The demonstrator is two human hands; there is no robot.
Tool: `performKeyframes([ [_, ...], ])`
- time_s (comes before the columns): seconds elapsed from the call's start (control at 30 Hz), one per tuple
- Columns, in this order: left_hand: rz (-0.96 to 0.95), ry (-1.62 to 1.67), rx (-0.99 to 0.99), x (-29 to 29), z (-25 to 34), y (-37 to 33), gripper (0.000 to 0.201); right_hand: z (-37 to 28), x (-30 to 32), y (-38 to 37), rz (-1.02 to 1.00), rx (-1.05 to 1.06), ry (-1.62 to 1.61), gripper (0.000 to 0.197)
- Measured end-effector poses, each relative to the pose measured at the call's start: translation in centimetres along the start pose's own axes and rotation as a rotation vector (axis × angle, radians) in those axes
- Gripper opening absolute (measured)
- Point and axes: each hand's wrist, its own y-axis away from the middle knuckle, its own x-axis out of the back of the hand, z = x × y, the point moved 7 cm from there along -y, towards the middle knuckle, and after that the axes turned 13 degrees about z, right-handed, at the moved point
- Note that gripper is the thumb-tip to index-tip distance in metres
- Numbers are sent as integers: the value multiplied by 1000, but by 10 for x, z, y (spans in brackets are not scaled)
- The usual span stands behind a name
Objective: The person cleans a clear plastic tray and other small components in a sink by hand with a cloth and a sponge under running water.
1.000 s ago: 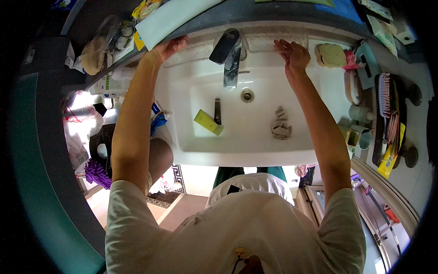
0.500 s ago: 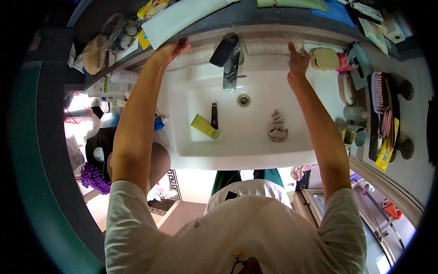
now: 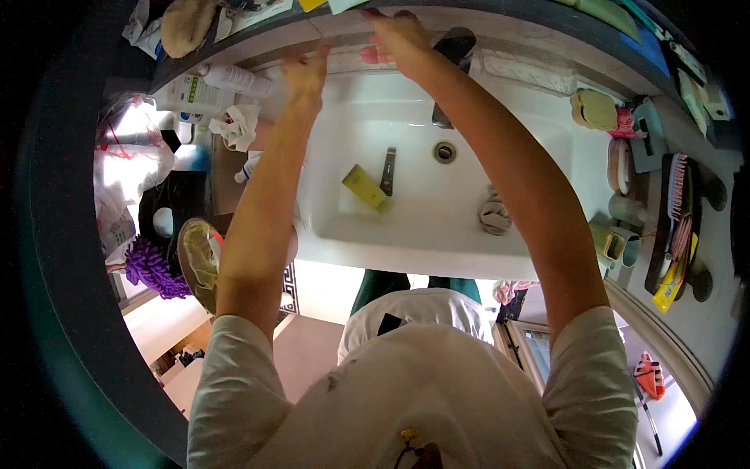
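Note:
My left hand (image 3: 305, 74) is raised at the back left of the white sink (image 3: 344, 248), blurred, with fingertips apart and nothing visible between them. To its right, my right hand (image 3: 402, 43) reaches across to the back ledge, just left of the dark faucet (image 3: 455, 48). Its fingers are smeared near the shelf edge, and whether they hold anything is unclear. Down in the basin lie a yellow-green tube (image 3: 365, 187), a slim dark handled item (image 3: 388, 172) and a crumpled grey cloth (image 3: 494, 215). The drain (image 3: 444, 152) lies below the faucet.
A dark shelf (image 3: 332, 27) runs above the back ledge. Bottles (image 3: 234, 80) stand on the left, by a crumpled tissue (image 3: 237, 127). On the right are a pale green soap-like block (image 3: 594, 109), cups (image 3: 625, 245) and a hairbrush (image 3: 676, 187).
My right hand has crossed from the right of the faucet to its left. My left hand has come away from the white tube on the shelf. The whole view has shifted.

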Motion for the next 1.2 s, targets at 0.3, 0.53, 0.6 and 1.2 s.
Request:
performKeyframes([
  [0.3, -462, 509, 552, -42, -38, 28, 15, 19, -73, -43, -116, 601, 738, 29],
  [0.53, -382, 524, 563, -47, -45, 30, 14, 31, -34, -54, 216, 463, 279, 35],
  [0.6, -351, 544, 574, -49, -39, 37, 14, 27, -32, -59, 279, 620, 562, 38],
  [1.2, -513, 709, 662, -67, -42, 32, 10, 33, -16, -41, -240, -353, -644, 27],
])
